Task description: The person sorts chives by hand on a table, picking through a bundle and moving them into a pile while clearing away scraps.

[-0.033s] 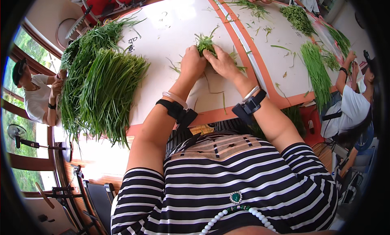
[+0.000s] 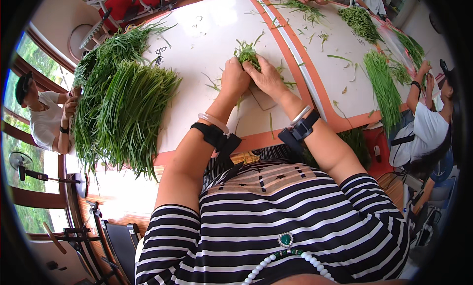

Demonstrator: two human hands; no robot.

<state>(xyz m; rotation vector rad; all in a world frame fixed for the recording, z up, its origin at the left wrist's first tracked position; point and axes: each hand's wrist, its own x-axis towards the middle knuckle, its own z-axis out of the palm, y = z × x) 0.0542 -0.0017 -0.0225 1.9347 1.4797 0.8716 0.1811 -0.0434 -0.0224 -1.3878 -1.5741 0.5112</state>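
Observation:
My left hand [image 2: 235, 78] and my right hand [image 2: 269, 79] meet over the white table [image 2: 202, 53]. Between them is a small bunch of chive-like greens [image 2: 246, 52], its ragged tops sticking out beyond the fingers. The fingers of both hands are curled in on it, and my right thumb lies across near the left fingers. The lower part of the bunch is hidden by my hands. Loose green scraps [image 2: 286, 80] lie beside my right hand, and a thin stalk [image 2: 271, 125] rests nearer the table edge.
A large heap of long greens [image 2: 133, 103] covers the left of the table and hangs over its front edge. More bundles [image 2: 383, 88] lie on the second table at right. People work at the left [image 2: 47, 110], the right [image 2: 419, 122] and the far side.
My hands have drawn slightly closer together around the greens. The right hand has shifted a little to the left.

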